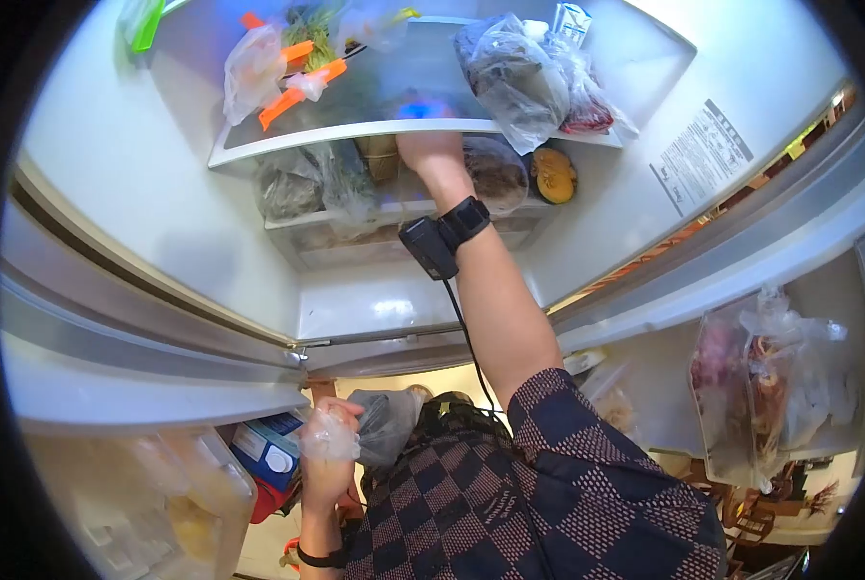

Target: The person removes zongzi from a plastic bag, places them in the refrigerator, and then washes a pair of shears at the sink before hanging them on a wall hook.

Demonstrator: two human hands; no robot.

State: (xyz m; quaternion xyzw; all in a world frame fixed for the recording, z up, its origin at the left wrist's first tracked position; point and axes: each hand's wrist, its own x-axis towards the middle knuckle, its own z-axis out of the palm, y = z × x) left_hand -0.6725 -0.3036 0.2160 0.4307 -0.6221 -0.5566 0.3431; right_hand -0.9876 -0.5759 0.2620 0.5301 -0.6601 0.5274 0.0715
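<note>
My right hand (pixel 430 153) reaches into the fridge, at the white front edge of the glass shelf (pixel 307 142); its fingers are hidden under the shelf and a blue glare. On the level below, a dark-filled plastic bag (pixel 495 174) lies right of that hand, and a brown item (pixel 379 158) sits just left of it. A cut pumpkin (pixel 553 176) rests further right. Low in view, in front of my body, my left hand (pixel 328 454) is closed on a clear plastic bag (pixel 331 435). A greyish plastic bag (pixel 384 425) hangs beside these fingers.
Both fridge doors stand open, their bins holding a blue carton (pixel 266 449) at left and bagged food (pixel 771 377) at right. The upper shelf carries orange bag clips (pixel 302 94) on bags and knotted bags (pixel 514 77). A cable (pixel 466 333) runs from my right wrist device.
</note>
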